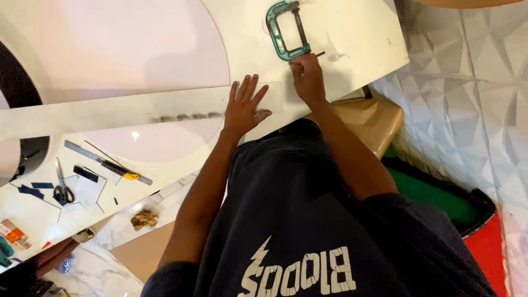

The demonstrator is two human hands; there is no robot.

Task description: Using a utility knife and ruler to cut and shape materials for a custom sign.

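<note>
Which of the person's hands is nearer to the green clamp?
Right. The right hand is at the green clamp, fingers on the handle at its lower end. The left hand lies flat on the long strip, lower and to the left of the clamp.

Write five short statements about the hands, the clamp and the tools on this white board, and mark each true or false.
1. The left hand lies flat, fingers spread, on a long pale strip. True.
2. The right hand holds the scissors. False: it is at the screw handle of the green C-clamp; the scissors lie untouched on the white board.
3. The clamp sits at the board's edge. True.
4. The clamp is red. False: it is green.
5. A metal ruler lies near the scissors. True.
</note>
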